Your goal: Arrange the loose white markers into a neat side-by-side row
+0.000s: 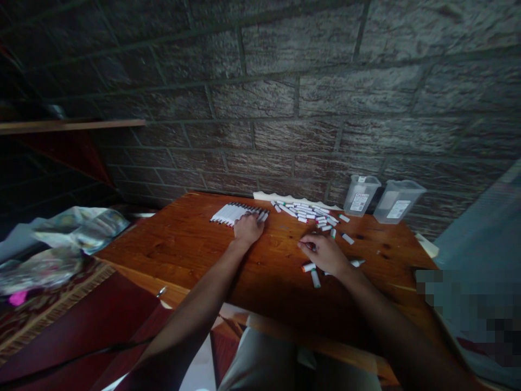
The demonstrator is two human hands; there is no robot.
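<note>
A row of white markers (228,212) with dark ends lies side by side on the wooden table. My left hand (248,228) is at the right end of this row, its fingers curled down and closed on a marker there. My right hand (324,253) hovers low over the table to the right, thumb and fingers pinched together. Whatever small thing it pinches is too dark to make out. Just below it lie a short white piece with an orange end (308,267) and another with a green end (316,279). A pointed white piece (357,263) shows beside my right wrist.
Loose white marker pieces (301,209) are heaped near the back edge by a wavy white strip (260,196). Two clear plastic containers (393,202) with labels stand at the back right. A brick wall (277,130) rises behind the table (175,239). Plastic bags (81,228) lie at left.
</note>
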